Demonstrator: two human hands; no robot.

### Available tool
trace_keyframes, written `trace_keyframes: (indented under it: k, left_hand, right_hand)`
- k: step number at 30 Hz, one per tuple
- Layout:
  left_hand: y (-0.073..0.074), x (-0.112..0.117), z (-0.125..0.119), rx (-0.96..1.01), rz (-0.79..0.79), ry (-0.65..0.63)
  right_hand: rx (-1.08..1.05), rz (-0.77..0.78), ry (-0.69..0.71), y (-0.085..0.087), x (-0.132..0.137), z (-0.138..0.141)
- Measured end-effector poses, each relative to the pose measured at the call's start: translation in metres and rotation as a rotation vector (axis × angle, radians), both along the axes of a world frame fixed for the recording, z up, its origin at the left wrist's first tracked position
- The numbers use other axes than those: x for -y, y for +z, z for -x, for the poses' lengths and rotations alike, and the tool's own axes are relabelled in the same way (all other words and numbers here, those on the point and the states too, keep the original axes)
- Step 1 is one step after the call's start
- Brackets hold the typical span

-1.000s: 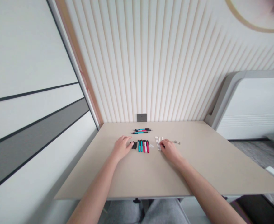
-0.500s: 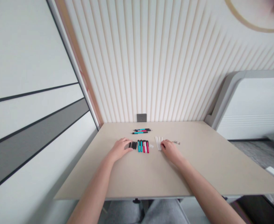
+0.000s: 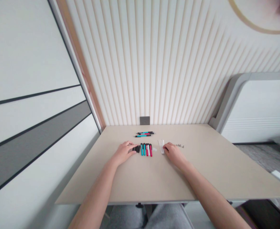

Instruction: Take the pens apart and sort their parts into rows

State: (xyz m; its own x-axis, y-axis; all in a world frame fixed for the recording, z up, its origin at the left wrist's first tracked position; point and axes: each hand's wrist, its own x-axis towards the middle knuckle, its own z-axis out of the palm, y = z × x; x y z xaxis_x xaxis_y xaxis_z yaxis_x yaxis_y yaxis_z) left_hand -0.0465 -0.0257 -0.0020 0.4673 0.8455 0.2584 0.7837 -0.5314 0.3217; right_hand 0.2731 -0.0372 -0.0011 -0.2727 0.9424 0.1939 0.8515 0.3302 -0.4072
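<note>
My left hand (image 3: 123, 151) lies on the beige table (image 3: 202, 171) with its fingertips touching a small group of black pen parts (image 3: 136, 148). Just right of those stands a row of teal, white and red pen barrels (image 3: 146, 149). My right hand (image 3: 174, 152) rests with curled fingers against a bundle of thin white refills (image 3: 161, 146). Whether either hand grips a piece is too small to tell. Three assembled pens (image 3: 144, 134) lie farther back, near the wall.
Small clear parts (image 3: 154, 149) lie between the barrels and the refills. Tiny grey metal pieces (image 3: 180, 146) sit right of my right hand. A grey wall socket (image 3: 144, 120) is behind the pens. A white cabinet (image 3: 259, 108) stands to the right.
My left hand slid slightly right onto the black parts. My right hand shifted a little toward the white refills, which look pushed closer together.
</note>
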Motion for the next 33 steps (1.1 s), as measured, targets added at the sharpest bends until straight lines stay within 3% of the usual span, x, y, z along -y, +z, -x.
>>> trace_keyframes:
  k: [12,18,22,26,33]
  left_hand:
    - [0.002,0.004,-0.009,-0.014,-0.017,0.029]
    - [-0.001,0.002,-0.012,-0.064,-0.040,-0.019]
    - [0.000,0.003,-0.014,-0.059,-0.047,-0.042]
    - [0.002,0.004,-0.016,-0.062,-0.058,-0.040]
    - [0.006,0.006,-0.020,-0.038,-0.048,-0.019]
  right_hand:
    - [-0.205,-0.073,0.015,0.000,0.003,0.007]
    - [-0.315,-0.186,-0.247,-0.004,-0.014,-0.023]
    - [-0.268,-0.121,-0.375,-0.009,-0.024,-0.047]
    - [-0.207,-0.058,-0.345,-0.012,-0.023,-0.047]
    - [-0.112,-0.004,-0.229,-0.014,-0.018,-0.019]
